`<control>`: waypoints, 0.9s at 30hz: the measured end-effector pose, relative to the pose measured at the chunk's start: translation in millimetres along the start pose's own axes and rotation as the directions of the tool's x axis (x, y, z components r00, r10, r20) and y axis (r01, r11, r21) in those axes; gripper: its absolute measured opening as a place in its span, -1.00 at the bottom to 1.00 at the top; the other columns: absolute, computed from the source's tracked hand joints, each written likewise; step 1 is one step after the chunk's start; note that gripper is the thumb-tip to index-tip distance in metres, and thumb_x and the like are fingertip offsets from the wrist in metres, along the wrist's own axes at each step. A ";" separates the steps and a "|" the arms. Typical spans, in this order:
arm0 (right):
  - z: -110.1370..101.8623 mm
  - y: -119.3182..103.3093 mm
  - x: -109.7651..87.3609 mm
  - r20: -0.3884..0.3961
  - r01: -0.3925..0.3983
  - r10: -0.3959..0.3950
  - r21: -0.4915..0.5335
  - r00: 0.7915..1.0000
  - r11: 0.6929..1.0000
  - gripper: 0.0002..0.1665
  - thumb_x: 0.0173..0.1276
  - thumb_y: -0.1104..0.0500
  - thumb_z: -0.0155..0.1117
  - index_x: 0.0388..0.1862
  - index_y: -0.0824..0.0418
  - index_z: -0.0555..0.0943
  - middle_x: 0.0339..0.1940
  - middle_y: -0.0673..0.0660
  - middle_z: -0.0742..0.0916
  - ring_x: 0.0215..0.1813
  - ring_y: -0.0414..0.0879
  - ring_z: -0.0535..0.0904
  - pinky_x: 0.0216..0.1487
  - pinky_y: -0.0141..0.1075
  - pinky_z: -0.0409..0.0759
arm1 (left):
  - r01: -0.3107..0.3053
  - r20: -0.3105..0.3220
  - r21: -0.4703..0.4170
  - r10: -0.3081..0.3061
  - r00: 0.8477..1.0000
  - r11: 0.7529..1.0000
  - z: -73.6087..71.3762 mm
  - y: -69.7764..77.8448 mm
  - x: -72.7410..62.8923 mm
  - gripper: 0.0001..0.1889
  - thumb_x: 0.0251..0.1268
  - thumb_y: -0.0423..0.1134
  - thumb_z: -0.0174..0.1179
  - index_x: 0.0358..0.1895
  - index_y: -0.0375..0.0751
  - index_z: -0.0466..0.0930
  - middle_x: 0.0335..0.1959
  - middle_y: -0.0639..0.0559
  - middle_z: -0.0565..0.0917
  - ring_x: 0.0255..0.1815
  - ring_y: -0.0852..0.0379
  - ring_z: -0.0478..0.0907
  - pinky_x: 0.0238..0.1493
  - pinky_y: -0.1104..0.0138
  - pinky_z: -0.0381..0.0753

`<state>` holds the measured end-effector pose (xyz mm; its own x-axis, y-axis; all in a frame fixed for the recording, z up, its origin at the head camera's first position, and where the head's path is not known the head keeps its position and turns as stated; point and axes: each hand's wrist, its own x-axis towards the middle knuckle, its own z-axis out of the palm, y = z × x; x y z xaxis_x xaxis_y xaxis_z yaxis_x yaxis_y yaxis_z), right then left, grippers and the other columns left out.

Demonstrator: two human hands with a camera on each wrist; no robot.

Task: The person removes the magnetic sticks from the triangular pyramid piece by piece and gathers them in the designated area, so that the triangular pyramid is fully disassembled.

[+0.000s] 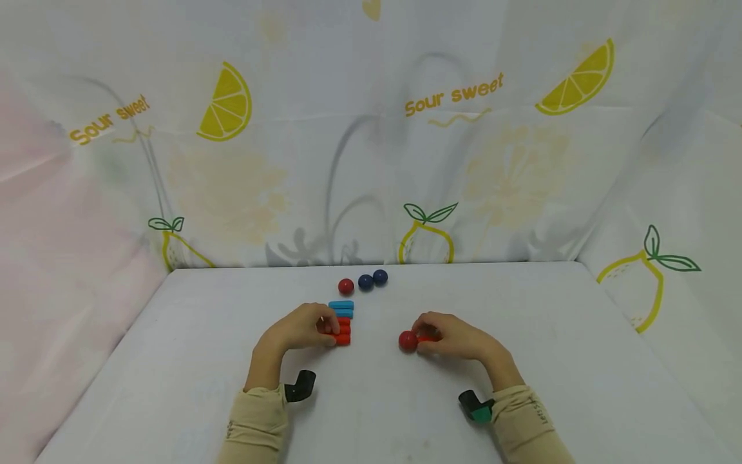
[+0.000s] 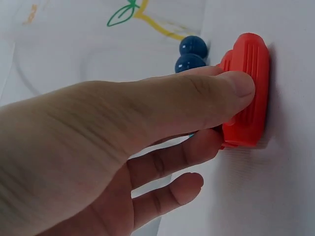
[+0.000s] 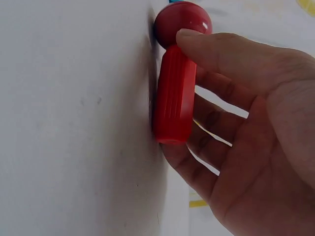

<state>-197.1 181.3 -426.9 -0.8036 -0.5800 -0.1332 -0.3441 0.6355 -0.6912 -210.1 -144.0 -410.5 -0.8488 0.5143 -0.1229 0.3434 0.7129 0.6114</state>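
My left hand (image 1: 304, 327) pinches a row of ridged red plastic sticks (image 1: 343, 339), its thumb lying on the nearest one. In the left wrist view that stick (image 2: 252, 93) lies along the tabletop with another red one behind it. Two light-blue sticks (image 1: 342, 309) lie just beyond the red ones. To the right, my right hand (image 1: 455, 336) holds another ridged red stick (image 3: 174, 96), which sits end to end with a glossy red ball (image 3: 183, 22). The right thumb tip is where ball and stick meet, and the other fingers are behind the stick.
Farther back on the white table (image 1: 522, 303) are a second red ball (image 1: 346, 287) and two dark-blue balls (image 1: 366, 282). A printed cloth (image 1: 324, 161) hangs behind the table. Black wrist mounts (image 1: 300, 386) stick out inward from both sleeves.
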 end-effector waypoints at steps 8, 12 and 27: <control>5.4 2.4 3.4 -0.001 0.029 -0.029 0.000 1.000 1.000 -0.82 0.30 0.03 0.26 -0.17 0.04 0.56 -0.28 -0.11 0.59 -0.20 -0.19 0.45 -0.18 -0.39 0.45 | -0.124 -0.049 -0.037 0.123 0.991 0.992 11.4 14.7 11.2 -0.90 0.17 -0.20 0.30 -0.37 -0.06 0.55 -0.54 0.15 0.48 -0.46 0.24 0.41 -0.39 0.45 0.42; 10.4 0.4 7.9 -0.007 0.079 -0.079 -0.006 0.997 0.997 -0.83 0.31 0.02 0.25 -0.18 0.04 0.57 -0.33 -0.12 0.59 -0.26 -0.24 0.45 -0.22 -0.41 0.43 | -0.216 -0.070 -0.030 0.213 0.974 0.976 34.2 34.9 26.7 -0.78 0.20 -0.12 0.27 -0.15 -0.11 0.56 -0.34 0.09 0.56 -0.28 0.19 0.49 -0.28 0.42 0.49; 6.7 7.6 8.5 0.027 0.136 -0.137 0.015 0.990 0.991 -0.78 0.33 0.03 0.24 -0.15 0.12 0.60 -0.26 -0.07 0.67 -0.22 -0.28 0.48 -0.14 -0.42 0.46 | -0.303 -0.080 0.061 0.307 0.948 0.951 66.5 62.2 54.8 -0.76 0.10 -0.26 0.35 -0.12 -0.11 0.66 -0.22 0.10 0.64 -0.21 0.21 0.54 -0.14 0.45 0.53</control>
<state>-203.3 177.8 -438.1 -0.7355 -0.6751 -0.0570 -0.4430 0.5427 -0.7136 -208.5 -39.8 -431.2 -0.7318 0.6683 0.1337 0.6081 0.5516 0.5709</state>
